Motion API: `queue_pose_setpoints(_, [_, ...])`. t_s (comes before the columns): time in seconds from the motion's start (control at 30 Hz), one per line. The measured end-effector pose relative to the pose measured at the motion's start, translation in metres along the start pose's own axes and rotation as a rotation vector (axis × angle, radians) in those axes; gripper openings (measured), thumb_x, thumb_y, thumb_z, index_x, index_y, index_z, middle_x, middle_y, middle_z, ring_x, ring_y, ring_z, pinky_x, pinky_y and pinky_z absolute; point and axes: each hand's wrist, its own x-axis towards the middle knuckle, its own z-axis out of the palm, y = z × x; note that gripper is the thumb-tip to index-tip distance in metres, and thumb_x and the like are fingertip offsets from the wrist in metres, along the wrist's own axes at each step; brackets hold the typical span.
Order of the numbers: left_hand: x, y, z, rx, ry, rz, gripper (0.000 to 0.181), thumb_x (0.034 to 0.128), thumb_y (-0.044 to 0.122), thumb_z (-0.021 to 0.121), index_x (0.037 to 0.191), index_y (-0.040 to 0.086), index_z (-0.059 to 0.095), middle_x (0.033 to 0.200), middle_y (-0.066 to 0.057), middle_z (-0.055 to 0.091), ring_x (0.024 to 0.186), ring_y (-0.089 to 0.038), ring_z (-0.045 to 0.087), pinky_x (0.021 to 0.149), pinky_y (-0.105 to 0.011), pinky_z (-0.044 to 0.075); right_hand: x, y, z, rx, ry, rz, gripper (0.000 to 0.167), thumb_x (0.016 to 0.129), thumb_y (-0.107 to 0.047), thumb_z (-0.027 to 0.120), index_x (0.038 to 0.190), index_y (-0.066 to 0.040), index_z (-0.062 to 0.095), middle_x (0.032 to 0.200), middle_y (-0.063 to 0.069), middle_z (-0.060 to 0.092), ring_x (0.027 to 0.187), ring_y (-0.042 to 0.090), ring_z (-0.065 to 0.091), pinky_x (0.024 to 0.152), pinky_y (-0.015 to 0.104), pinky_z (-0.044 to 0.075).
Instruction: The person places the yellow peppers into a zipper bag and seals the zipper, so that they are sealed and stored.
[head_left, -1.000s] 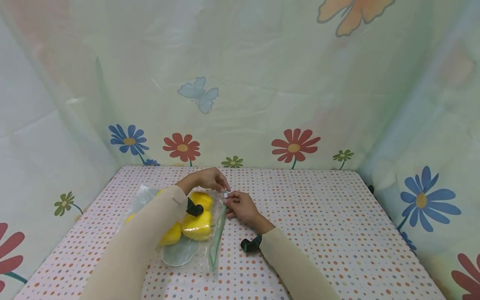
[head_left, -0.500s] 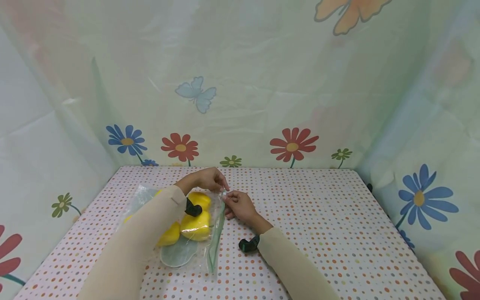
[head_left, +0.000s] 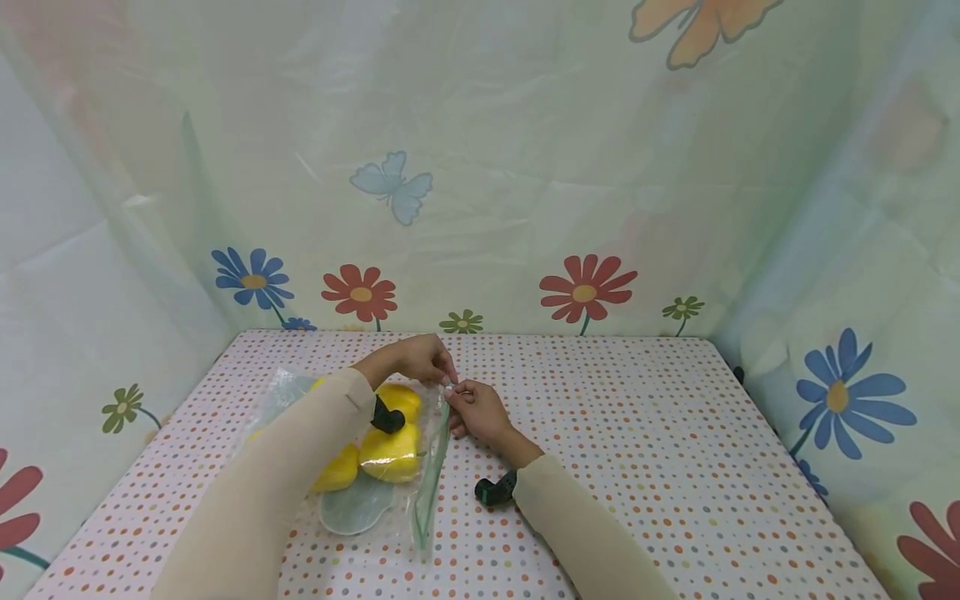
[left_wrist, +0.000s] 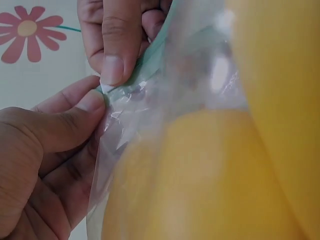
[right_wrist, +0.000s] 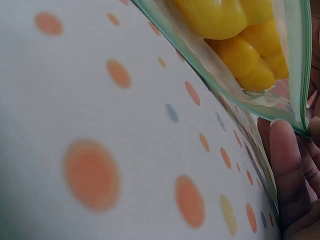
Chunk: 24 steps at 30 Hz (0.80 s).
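Observation:
A clear zip bag (head_left: 360,507) with a green seal strip (head_left: 429,492) lies on the table, holding several yellow bell peppers (head_left: 390,454). Its far right corner is pinched between the thumb and fingers of my left hand (head_left: 422,358), which reaches over the bag. Right beside it, my right hand (head_left: 483,412) pinches the strip at the same corner. A small white piece (left_wrist: 106,88) shows under the right thumb in the left wrist view. Seen from the right wrist, the bag's mouth gapes, with yellow peppers (right_wrist: 240,45) inside. My left sleeve hides part of the bag.
The table (head_left: 637,450) wears a white cloth with coloured dots. Flower-printed curtains (head_left: 480,225) stand behind it and on both sides. A black wrist camera (head_left: 495,492) hangs by my right sleeve, and another (head_left: 387,417) sits over the bag by my left wrist.
Both hands keep their pinch at the bag's corner with only slight finger motion. The small white piece between them is less visible in the head view. The head view has shifted a little.

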Motion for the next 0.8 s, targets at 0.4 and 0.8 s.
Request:
queue_pose_setpoints(0.4, [-0.001,0.007,0.002,-0.011,0.045,-0.018,0.012,0.0892,0.002,0.068,0.089,0.008,0.079,0.082,-0.007,0.075,0.061,-0.007,0.056,0.062,-0.021,0.054,-0.012,-0.015,0.001,-0.008,0.006,-0.005,0.021,0.099,-0.018,0.059,0.103,0.003,0.059,0.066,0.008,0.065,0.053,0.017,0.061,0.053,0.035,0.057])
queue_pose_setpoints(0.8, [-0.001,0.006,0.001,0.012,0.088,-0.021,0.016,0.0892,0.0,0.065,0.09,0.008,0.079,0.079,-0.006,0.074,0.057,-0.009,0.048,0.055,-0.02,0.044,-0.004,0.002,0.002,0.115,0.164,-0.052,0.024,0.091,-0.016,0.07,0.108,0.001,0.066,0.082,0.011,0.07,0.056,0.014,0.065,0.052,0.03,0.056])
